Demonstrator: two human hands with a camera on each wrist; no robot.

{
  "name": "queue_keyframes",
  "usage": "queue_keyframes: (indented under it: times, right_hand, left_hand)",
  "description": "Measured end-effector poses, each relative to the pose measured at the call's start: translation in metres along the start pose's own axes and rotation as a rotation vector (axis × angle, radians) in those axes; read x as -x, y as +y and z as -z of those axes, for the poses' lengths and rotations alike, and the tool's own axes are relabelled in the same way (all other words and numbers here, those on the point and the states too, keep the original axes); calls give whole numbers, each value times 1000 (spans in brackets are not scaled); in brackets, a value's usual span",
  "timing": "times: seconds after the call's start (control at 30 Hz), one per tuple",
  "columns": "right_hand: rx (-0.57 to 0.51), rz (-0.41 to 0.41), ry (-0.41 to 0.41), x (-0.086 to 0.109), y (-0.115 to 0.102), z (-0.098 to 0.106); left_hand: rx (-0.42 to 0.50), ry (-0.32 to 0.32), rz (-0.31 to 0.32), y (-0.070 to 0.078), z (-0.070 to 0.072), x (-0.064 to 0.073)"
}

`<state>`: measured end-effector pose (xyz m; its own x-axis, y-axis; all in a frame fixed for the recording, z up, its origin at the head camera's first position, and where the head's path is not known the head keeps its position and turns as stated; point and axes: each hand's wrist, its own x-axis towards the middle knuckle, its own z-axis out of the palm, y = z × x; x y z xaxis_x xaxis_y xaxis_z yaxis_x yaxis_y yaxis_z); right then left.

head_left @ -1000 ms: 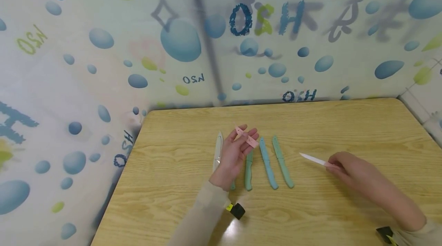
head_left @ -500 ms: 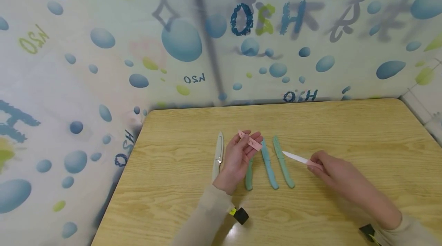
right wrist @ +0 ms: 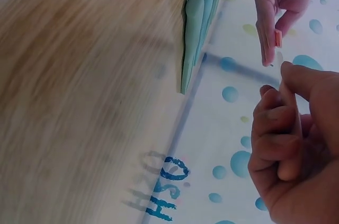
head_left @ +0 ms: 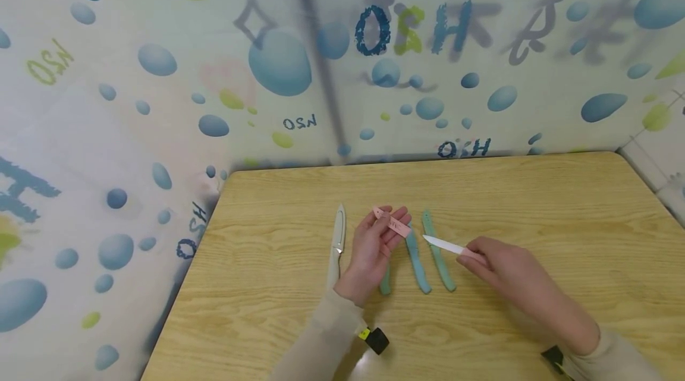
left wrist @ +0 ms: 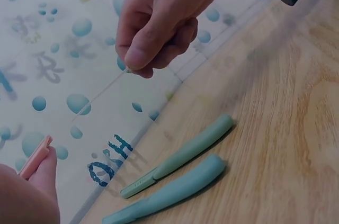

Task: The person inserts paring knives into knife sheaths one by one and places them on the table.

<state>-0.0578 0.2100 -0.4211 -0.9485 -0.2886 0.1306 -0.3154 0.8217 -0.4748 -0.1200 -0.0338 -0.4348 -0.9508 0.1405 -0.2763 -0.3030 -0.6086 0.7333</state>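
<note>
My left hand [head_left: 370, 253] pinches a pink knife sheath [head_left: 395, 224] between thumb and fingers, palm turned up above the table. My right hand [head_left: 508, 265] grips the pink handle of a small knife with a white blade [head_left: 444, 245]. The blade's tip points left toward the open end of the sheath, a small gap apart. Below the hands lie a sheathed blue knife [head_left: 418, 265] and a sheathed light green knife [head_left: 440, 259]. Another green knife [head_left: 385, 283] is mostly hidden under my left hand. In the left wrist view the blade appears edge-on as a thin line.
Left of my left hand lies a pale knife [head_left: 337, 244], its lower end hidden by the forearm. All rest on a wooden table [head_left: 257, 286] that meets a patterned wall covering [head_left: 332, 72] at the back and left.
My right hand has moved left with the knife, bringing the blade tip close to the sheath. My left hand has shifted slightly right and nearer with the sheath.
</note>
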Motion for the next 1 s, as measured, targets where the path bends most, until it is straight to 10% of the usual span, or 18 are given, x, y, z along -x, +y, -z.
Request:
queue_keyframes:
  times: [1.0]
  right_hand:
    - [-27, 23, 24, -8, -14, -12]
  left_hand:
    - [1, -28, -8, -9, -3, 5]
